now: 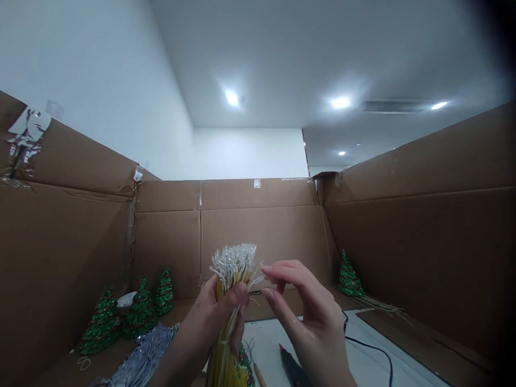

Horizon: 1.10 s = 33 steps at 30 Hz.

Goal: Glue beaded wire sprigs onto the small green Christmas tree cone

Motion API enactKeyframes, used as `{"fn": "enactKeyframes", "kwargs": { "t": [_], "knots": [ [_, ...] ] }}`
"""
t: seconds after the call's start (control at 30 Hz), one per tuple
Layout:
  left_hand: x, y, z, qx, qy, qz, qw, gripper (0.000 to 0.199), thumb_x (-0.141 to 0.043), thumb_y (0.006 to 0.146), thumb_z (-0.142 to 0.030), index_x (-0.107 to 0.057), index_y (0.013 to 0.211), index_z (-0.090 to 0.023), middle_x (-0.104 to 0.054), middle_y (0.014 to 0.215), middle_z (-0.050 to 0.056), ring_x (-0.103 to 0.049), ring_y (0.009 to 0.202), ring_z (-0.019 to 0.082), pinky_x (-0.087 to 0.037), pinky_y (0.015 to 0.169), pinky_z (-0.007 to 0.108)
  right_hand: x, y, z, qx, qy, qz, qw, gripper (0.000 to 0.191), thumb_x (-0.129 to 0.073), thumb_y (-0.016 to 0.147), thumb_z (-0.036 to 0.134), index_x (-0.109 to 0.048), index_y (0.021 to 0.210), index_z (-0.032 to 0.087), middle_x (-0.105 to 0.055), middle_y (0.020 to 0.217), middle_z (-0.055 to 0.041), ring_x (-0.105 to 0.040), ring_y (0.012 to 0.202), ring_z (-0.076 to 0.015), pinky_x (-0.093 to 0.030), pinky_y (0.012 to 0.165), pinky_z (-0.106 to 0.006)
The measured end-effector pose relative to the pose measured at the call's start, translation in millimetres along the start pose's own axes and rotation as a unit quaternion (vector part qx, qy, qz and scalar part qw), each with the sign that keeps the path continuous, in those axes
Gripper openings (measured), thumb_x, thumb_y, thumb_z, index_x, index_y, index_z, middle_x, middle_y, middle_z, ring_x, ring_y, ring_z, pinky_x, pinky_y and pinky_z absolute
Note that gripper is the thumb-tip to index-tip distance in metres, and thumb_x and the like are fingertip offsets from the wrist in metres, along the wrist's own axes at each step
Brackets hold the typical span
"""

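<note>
My left hand (212, 312) is wrapped round a thick upright bundle of thin yellow wires (236, 263) with clear and whitish tips fanned out at the top. Lower down, a pale tie circles the bundle. Just right of the tips is my right hand (316, 317), its thumb and index finger curved with a gap between them. The index fingertip is close to a few wire ends that stick out sideways; whether it touches them I cannot tell. Below the hands are a dark tool with a red tip (291, 365) and a thin wooden-handled tool (259, 375).
Cardboard walls (258, 231) enclose the table on three sides. Several green glittery miniature trees (141, 309) stand at left, near a silvery wire bundle (145, 352). Another tree (350, 277) with long pale wires is at right. A black cable (373, 346) crosses the white surface (363, 365).
</note>
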<state>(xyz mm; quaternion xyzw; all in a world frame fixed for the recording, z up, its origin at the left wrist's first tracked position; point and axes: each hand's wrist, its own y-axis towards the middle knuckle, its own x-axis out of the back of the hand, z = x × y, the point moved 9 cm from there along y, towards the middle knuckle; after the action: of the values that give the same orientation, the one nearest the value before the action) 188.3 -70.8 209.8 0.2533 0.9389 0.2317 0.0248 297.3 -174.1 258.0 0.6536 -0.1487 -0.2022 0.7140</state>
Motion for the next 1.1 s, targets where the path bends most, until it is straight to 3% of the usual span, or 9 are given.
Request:
{"fn": "enactKeyframes", "kwargs": {
  "t": [0.2,0.37,0.67,0.73,0.83,0.93,1.0,1.1],
  "knots": [
    [-3.0,0,0,0.005,-0.047,0.015,0.999,0.045,-0.058,0.071,-0.063,-0.042,0.07,-0.021,-0.04,0.034,-0.009,-0.033,0.029,0.006,-0.027,0.035,0.018,-2,2,-7,-0.04,0.046,0.009,0.998,0.014,-0.06,0.08,0.017,-0.064,0.089,0.027,-0.061,0.076,0.0,-0.057,0.067,-0.0123,-0.049,0.057,-0.023],
    [-2.9,1,0,0.008,-0.015,0.015,1.0,0.048,-0.057,0.069,-0.066,-0.042,0.072,-0.021,-0.042,0.034,-0.008,-0.035,0.03,0.006,-0.029,0.036,0.018,-10,2,-16,-0.107,0.097,0.042,0.989,0.013,-0.061,0.08,0.022,-0.064,0.092,0.026,-0.063,0.071,0.0012,-0.06,0.065,-0.012,-0.051,0.057,-0.022],
    [-5.6,6,9,0.021,-0.029,-0.008,0.999,0.051,-0.06,0.064,-0.068,-0.041,0.072,-0.021,-0.043,0.036,-0.01,-0.036,0.029,0.006,-0.029,0.035,0.017,-12,0,-20,-0.129,0.087,0.024,0.988,0.008,-0.061,0.078,0.025,-0.066,0.084,0.022,-0.064,0.07,-0.0016,-0.059,0.061,-0.0132,-0.051,0.055,-0.023],
    [-8.8,5,9,0.019,-0.036,0.005,0.999,0.05,-0.06,0.066,-0.067,-0.041,0.072,-0.021,-0.042,0.035,-0.009,-0.036,0.03,0.005,-0.028,0.035,0.017,-16,-3,-29,-0.182,0.131,0.035,0.974,0.007,-0.062,0.078,0.027,-0.065,0.081,0.021,-0.064,0.07,-0.002,-0.06,0.062,-0.0133,-0.051,0.056,-0.023],
    [-12.2,3,10,0.018,-0.043,0.014,0.999,0.049,-0.058,0.068,-0.067,-0.041,0.075,-0.021,-0.042,0.034,-0.009,-0.034,0.03,0.006,-0.027,0.036,0.017,-31,-10,-41,-0.268,0.232,0.084,0.931,0.011,-0.063,0.077,0.032,-0.064,0.08,0.021,-0.063,0.066,-0.0013,-0.061,0.06,-0.0133,-0.051,0.055,-0.023],
    [-16.3,3,11,0.021,-0.044,0.031,0.998,0.051,-0.056,0.068,-0.069,-0.04,0.076,-0.022,-0.042,0.033,-0.009,-0.032,0.029,0.006,-0.027,0.035,0.018,-41,-12,-40,-0.281,0.279,0.126,0.91,0.013,-0.062,0.079,0.033,-0.067,0.081,0.021,-0.062,0.061,0.0,-0.061,0.056,-0.0125,-0.05,0.055,-0.023],
    [-16.7,4,10,0.015,-0.036,0.034,0.999,0.051,-0.056,0.068,-0.069,-0.04,0.076,-0.022,-0.042,0.034,-0.009,-0.033,0.029,0.007,-0.028,0.035,0.018,-34,-9,-40,-0.259,0.26,0.106,0.924,0.013,-0.061,0.081,0.032,-0.069,0.078,0.022,-0.063,0.062,-0.0004,-0.06,0.059,-0.0117,-0.05,0.057,-0.021],
    [-17.0,6,9,0.01,-0.005,0.047,0.999,0.05,-0.058,0.068,-0.066,-0.041,0.078,-0.02,-0.043,0.036,-0.009,-0.034,0.032,0.006,-0.029,0.037,0.018,-6,-4,-44,-0.224,0.212,0.007,0.951,0.013,-0.064,0.079,0.031,-0.069,0.072,0.022,-0.062,0.063,0.0003,-0.057,0.06,-0.0099,-0.047,0.056,-0.019]
  ]
}}
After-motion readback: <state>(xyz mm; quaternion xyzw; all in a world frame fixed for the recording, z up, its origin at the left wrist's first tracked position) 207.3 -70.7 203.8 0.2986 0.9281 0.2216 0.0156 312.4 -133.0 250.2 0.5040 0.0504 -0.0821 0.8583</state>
